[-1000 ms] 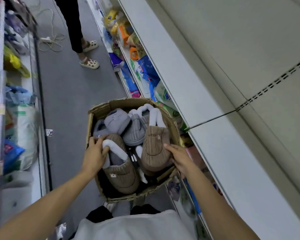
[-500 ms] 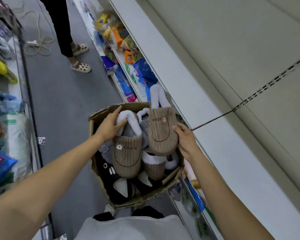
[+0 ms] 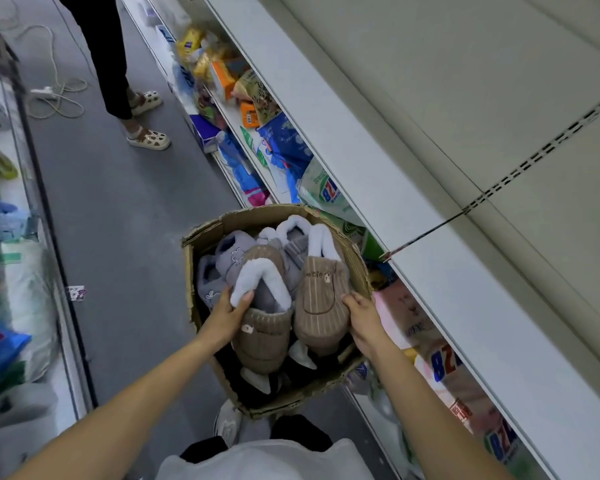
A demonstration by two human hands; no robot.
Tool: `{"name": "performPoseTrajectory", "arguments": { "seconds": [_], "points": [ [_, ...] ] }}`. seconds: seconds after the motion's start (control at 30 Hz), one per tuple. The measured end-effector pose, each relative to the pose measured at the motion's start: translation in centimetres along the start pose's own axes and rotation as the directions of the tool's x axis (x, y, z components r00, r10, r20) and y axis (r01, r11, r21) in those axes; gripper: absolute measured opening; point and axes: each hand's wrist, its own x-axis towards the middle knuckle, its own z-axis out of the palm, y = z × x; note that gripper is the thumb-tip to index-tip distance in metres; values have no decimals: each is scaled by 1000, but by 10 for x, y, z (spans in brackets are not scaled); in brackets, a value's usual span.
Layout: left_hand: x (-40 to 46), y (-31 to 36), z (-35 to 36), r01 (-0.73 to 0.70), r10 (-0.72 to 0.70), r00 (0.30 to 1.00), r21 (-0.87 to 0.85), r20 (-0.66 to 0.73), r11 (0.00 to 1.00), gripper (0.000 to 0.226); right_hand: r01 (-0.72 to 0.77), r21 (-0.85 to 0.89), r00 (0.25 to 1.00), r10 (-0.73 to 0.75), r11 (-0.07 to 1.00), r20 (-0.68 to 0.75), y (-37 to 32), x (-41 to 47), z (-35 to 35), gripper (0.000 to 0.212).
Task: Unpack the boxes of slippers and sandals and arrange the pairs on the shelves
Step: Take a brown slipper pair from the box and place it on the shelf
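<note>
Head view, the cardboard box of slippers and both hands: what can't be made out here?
- Torn brown cardboard box: its floor and slipper count, buried under the pile.
- Dark slippers: mostly covered by the two brown corduroy slippers.
- Left hand fingertips: tucked behind the white fleece lining.
- Right hand grip: fingers hidden behind the slipper's side.
- Slipper lettering: partly hidden.
- Lower-shelf packages: cut off by the white shelf above.

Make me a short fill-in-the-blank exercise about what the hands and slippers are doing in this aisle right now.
1. Each hand holds one ____ ribbed slipper with white fleece lining.
2. The left hand and right hand hold them over an open ____ box.
3. The plush slippers deeper in the box are ____.

Missing words: brown; cardboard; grey
</note>
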Motion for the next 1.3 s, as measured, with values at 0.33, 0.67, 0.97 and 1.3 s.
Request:
{"name": "performPoseTrajectory", "arguments": {
  "seconds": [0.33, 0.67, 0.97, 1.3],
  "points": [
    [-5, 41, 1, 194, -178, 980, -244, 86, 950, 84, 118, -114, 988, -128, 986, -83, 20, -26, -6, 41],
    [-52, 8, -14, 180, -137, 979, -331, 151, 926, 88, 179, -101, 973, -191, 979, -128, 36, -67, 7, 46],
    [-57, 39, -24, 25, 7, 995, -306, 103, 952, 54, 251, 49, 947, -235, 967, -216, 36, -101, 9, 81],
    [-87, 112, 34, -41, 148, 962, -417, 228, 908, 52, 488, 173, 831, -395, 856, -390, 3, -168, -51, 48]
  ]
}}
